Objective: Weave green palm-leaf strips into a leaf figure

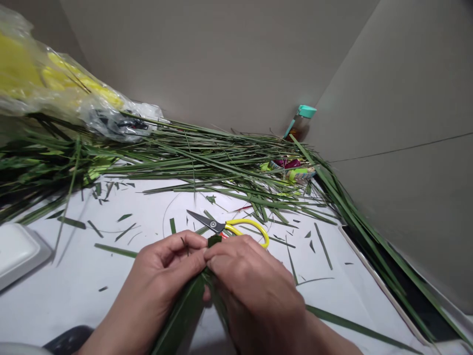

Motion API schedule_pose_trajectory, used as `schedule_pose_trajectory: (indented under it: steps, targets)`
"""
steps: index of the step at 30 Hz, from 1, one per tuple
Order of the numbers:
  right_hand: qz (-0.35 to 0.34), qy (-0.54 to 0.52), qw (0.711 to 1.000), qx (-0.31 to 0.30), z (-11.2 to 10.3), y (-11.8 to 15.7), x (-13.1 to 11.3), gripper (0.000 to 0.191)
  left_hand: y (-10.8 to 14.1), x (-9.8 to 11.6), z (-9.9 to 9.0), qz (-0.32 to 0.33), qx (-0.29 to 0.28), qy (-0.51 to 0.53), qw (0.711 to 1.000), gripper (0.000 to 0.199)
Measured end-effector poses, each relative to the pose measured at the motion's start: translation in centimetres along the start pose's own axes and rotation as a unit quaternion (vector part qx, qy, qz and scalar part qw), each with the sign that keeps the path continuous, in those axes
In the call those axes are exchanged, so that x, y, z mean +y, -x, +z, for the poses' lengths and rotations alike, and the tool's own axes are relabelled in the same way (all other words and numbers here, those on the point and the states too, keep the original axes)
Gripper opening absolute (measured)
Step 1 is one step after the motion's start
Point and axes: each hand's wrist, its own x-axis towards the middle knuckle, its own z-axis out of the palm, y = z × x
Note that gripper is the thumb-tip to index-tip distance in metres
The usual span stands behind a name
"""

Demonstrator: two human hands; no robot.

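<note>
Between my two hands is a green leaf (181,315), its broad blade hanging down toward me and its folded tip poking up between my fingers. My left hand (166,261) pinches it from the left, thumb against the fingers. My right hand (251,276) closes on the same spot from the right, its fingertips touching those of the left. Just beyond my hands lie yellow-handled scissors (218,224), partly covered by my right hand. Leaf scraps surround them on the white table (148,197).
Long green blades (221,158) are heaped along the back. A clear bag with yellow contents (74,79) stands back left, a teal-lidded bottle (301,121) back right. A white case (22,251) sits at left; a dark flat panel (399,286) lies at right under some blades.
</note>
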Motion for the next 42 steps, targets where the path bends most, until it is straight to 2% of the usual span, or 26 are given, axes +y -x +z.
schedule_pose_trajectory:
  steps: [3,8,12,17,23,28,32,36,39,42]
  targets:
    - [-0.030,0.055,0.997,-0.046,-0.2,-0.1,-0.2,0.022,0.0,-0.1,-0.1,-0.002,0.006,0.006,1.000,0.022]
    - [-0.080,0.106,0.989,-0.072,-0.8,-1.0,-0.8,0.028,0.1,0.1,-0.1,0.030,0.009,-0.029,0.999,0.017]
    - [-0.075,0.117,0.985,-0.102,-1.2,-1.1,-1.0,0.034,0.0,0.1,-0.2,0.033,0.018,-0.031,0.999,0.019]
    - [-0.065,0.107,0.985,-0.119,-1.3,-0.8,-0.9,0.031,-0.3,0.1,-0.1,0.022,0.012,-0.037,0.999,0.020]
    - [-0.090,0.136,0.983,-0.081,-0.8,-0.7,-0.4,0.031,-0.4,0.0,-0.4,0.022,0.016,-0.044,0.999,0.019]
    - [-0.061,0.101,0.984,-0.134,-1.5,-0.7,-0.8,0.029,-0.4,0.0,-0.2,0.041,0.021,-0.048,0.998,0.017]
    - [-0.046,0.048,0.991,-0.118,-1.3,-0.6,-0.6,0.025,-0.2,0.2,0.0,0.015,0.013,-0.038,0.999,0.017]
    - [-0.028,0.026,0.998,-0.041,-0.3,-0.2,0.2,0.018,-0.1,0.6,0.4,0.016,0.016,-0.022,0.999,0.017]
    - [0.001,-0.049,0.999,-0.006,-0.1,-0.1,0.5,0.015,-0.1,0.9,0.5,0.039,0.040,-0.058,0.997,0.018]
    - [0.020,-0.112,0.993,0.031,-0.5,-0.4,0.3,0.022,-0.3,1.1,0.4,0.083,0.077,-0.094,0.989,0.022]
